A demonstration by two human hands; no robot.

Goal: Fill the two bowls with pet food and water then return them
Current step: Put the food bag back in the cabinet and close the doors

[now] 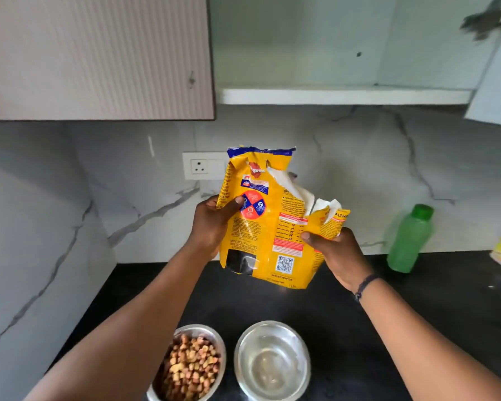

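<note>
1. Both arms reach forward; the left hand [207, 224] and right hand [334, 253] close their fingers on the yellow food bag [265, 227], upright above the bench [417, 314].
2. Near, the left bowl [219, 340] has kibble; the right bowl [272, 325] looks empty.

A home kitchen: a black worktop [417, 299] runs beneath a grey-veined marble backsplash [344, 157] fitted with a white wall socket [203, 166]. Above hang a ribbed cupboard door [99, 56] and an open wall cabinet [344, 95]. A green plastic bottle [409, 241] stands on the worktop.
</note>
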